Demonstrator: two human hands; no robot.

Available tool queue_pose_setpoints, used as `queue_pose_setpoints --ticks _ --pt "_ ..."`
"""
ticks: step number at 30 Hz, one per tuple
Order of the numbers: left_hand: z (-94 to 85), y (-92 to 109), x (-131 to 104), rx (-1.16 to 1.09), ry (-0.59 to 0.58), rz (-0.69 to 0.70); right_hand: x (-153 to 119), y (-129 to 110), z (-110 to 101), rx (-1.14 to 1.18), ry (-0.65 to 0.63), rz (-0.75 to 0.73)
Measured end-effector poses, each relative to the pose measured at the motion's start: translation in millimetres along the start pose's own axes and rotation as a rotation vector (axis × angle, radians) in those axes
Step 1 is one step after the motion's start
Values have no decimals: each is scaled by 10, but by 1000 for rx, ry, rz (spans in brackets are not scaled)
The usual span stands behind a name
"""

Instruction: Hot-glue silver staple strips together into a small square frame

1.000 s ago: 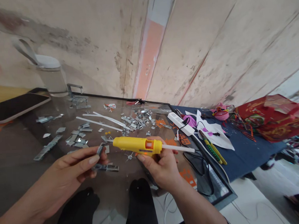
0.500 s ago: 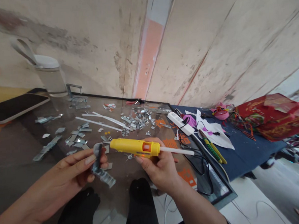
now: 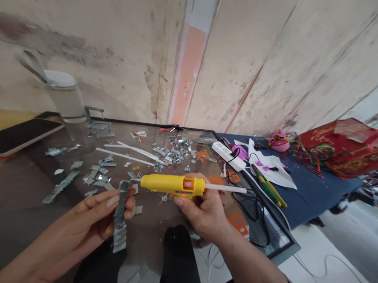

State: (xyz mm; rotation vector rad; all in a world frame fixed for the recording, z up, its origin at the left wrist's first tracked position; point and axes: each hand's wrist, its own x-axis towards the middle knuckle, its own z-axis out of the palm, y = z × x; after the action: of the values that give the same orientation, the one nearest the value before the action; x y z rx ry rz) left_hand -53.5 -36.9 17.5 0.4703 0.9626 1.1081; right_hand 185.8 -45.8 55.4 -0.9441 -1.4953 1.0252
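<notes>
A yellow hot glue gun (image 3: 166, 184) lies in my right hand (image 3: 206, 213), which is closed around its handle; the handle is hidden by the hand. From its back end sticks a white glue stick (image 3: 225, 188). My left hand (image 3: 94, 215) pinches a grey, shiny segmented strip (image 3: 119, 222) between thumb and fingers, its lower end hanging down. The glue gun's nozzle (image 3: 135, 179) points left, close to the strip's upper end; whether they touch I cannot tell. Beyond the hands, small silvery pieces (image 3: 176, 150) and loose white glue sticks (image 3: 125, 156) lie on the dark table.
At the left are a phone (image 3: 22, 135) and a lidded cup (image 3: 65, 95). Farther right lie a white power strip (image 3: 228, 156), green-and-yellow pliers (image 3: 269, 190), white paper (image 3: 275, 170) and a red bag (image 3: 352, 148). A black cable (image 3: 249, 216) loops near my right forearm.
My left hand has turned the grey strip, so its lower end now hangs nearly straight down instead of slanting right. The glue gun has shifted very slightly right.
</notes>
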Motion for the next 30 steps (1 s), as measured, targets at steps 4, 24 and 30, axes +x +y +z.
queue_pose_setpoints --ticks 4,24,30 --pt "44 41 -51 83 -52 19 10 15 15 122 -29 34" --pt "96 47 -82 167 -12 44 -13 -114 -66 -117 -58 -156" --pt "83 30 -36 127 -20 16 -25 -132 -100 -409 -85 -410"
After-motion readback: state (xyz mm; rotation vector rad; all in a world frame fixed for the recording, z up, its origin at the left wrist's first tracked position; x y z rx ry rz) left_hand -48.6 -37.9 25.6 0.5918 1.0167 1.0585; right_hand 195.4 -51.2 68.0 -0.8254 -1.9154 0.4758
